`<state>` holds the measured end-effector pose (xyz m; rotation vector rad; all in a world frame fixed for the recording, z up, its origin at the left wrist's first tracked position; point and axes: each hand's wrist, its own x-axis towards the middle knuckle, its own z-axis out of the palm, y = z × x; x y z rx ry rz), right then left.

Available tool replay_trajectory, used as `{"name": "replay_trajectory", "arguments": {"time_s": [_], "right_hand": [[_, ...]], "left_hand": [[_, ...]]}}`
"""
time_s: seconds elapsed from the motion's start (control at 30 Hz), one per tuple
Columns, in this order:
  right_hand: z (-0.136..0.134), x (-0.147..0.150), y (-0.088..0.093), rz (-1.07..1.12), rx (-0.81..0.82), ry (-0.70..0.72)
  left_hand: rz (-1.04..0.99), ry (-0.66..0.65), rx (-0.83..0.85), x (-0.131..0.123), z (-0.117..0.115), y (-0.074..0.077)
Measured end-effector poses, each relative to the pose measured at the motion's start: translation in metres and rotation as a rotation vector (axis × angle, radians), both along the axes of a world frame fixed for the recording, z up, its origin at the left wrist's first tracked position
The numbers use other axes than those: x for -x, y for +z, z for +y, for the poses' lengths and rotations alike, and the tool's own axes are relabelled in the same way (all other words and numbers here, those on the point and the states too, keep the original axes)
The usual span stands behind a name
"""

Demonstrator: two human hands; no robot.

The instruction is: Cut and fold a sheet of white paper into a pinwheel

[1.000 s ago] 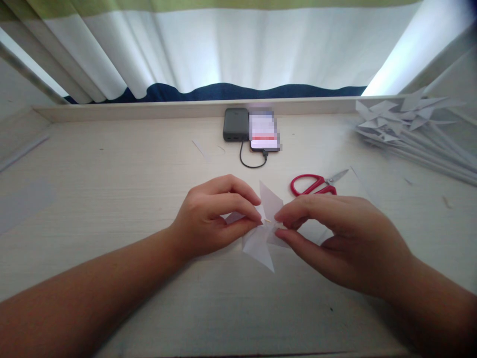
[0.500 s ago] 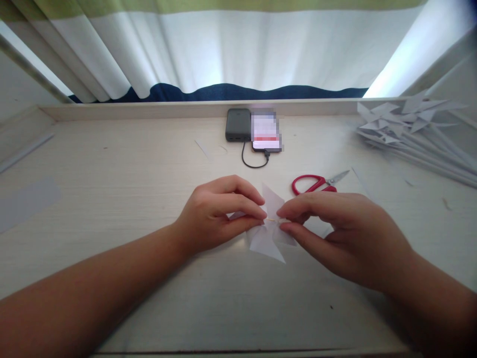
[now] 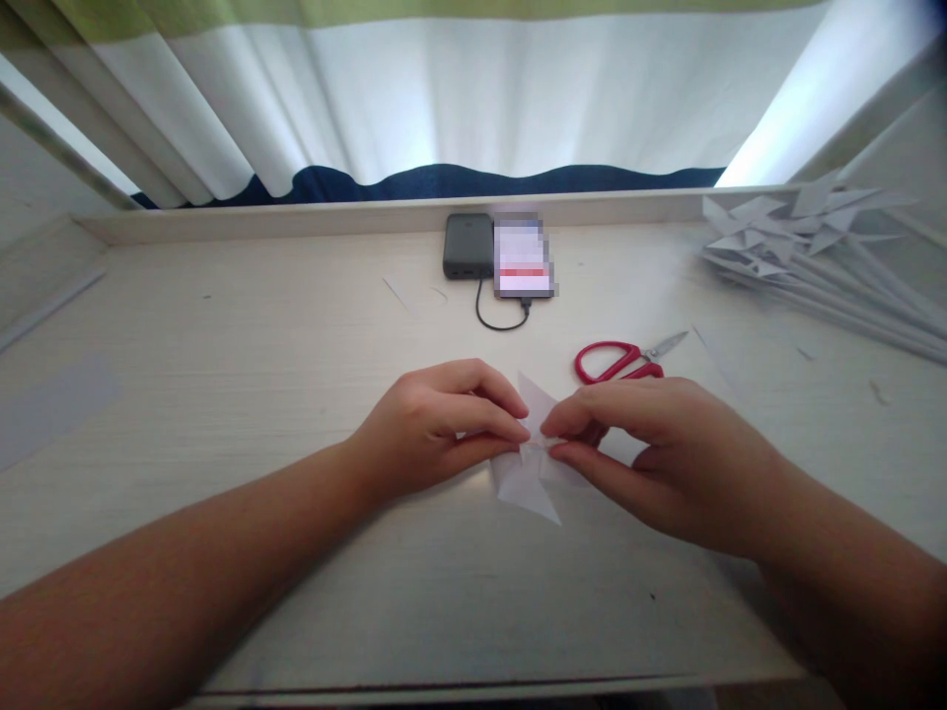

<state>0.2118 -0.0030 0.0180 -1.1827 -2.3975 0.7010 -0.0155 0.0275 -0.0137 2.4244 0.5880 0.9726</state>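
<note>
A white paper pinwheel (image 3: 529,493) is between my two hands, low over the desk, its pointed blades showing above and below my fingers. My left hand (image 3: 451,419) pinches it near the centre from the left. From the right, my right hand (image 3: 651,454) closes thumb and fingertips on the centre. A small thin piece, yellowish in the earlier view, lies between the fingertips and is mostly hidden now. Red-handled scissors (image 3: 621,361) rest just beyond my right hand.
Several paper pinwheels (image 3: 769,232) on paper sticks lie at the back right. A dark power bank (image 3: 469,247) is cabled to a phone (image 3: 522,258) at the back. Paper sheet (image 3: 55,404) and a paper stick (image 3: 51,311) lie left. Thin scraps are scattered about.
The fingertips of both hands have drawn slightly closer at the pinwheel's centre, and the thin yellowish piece shows less. The whole view has shifted a little.
</note>
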Motion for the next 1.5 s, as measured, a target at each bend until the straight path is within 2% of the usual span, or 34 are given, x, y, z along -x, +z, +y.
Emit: {"name": "replay_trajectory", "arguments": {"time_s": [0.4,0.83,1.27,1.37,1.5], "right_hand": [[0.0015,0.0005,-0.0017,0.036,0.034,0.012],[0.0002,0.0033,-0.0001,0.081,0.071,0.010],[-0.0012,0.0026,0.0011,0.108,0.068,-0.003],[-0.0019,0.0042,0.0032,0.101,0.064,-0.020],[-0.0021,0.0050,0.0020,0.103,0.053,-0.028]], "left_hand": [[0.020,-0.071,0.067,0.0008,0.0032,-0.0024],[0.072,0.021,0.113,0.0013,-0.0003,0.0028],[0.057,-0.029,0.107,0.0026,-0.0006,-0.0020],[0.068,-0.045,0.075,0.0031,-0.0004,-0.0021],[0.103,-0.064,-0.053,0.0033,-0.0021,-0.0001]]}}
